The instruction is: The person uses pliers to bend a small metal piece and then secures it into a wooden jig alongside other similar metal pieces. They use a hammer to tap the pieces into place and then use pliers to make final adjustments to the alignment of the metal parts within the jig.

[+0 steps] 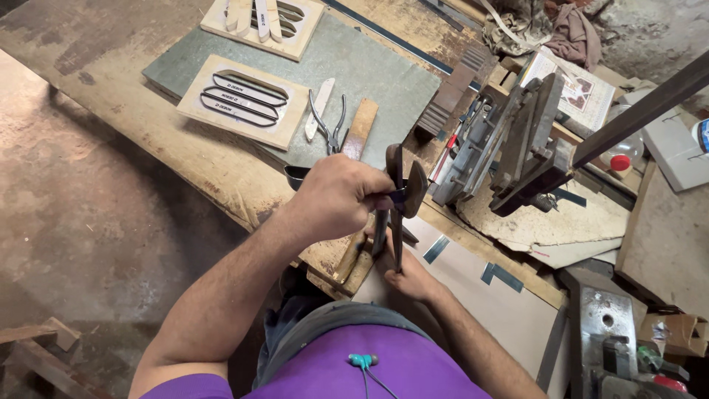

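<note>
Up close, left hand [340,196] grips dark metal strip [396,214]; right hand [408,277] pinches its lower end

Showing rough, stained wood on the workbench [148,111]; dull dark metal, possibly rusted, on the tool [399,196]; shinier steel on the pliers [330,122]; pale smooth wood on the templates [244,100]; matt grey on the board [369,70].
</note>
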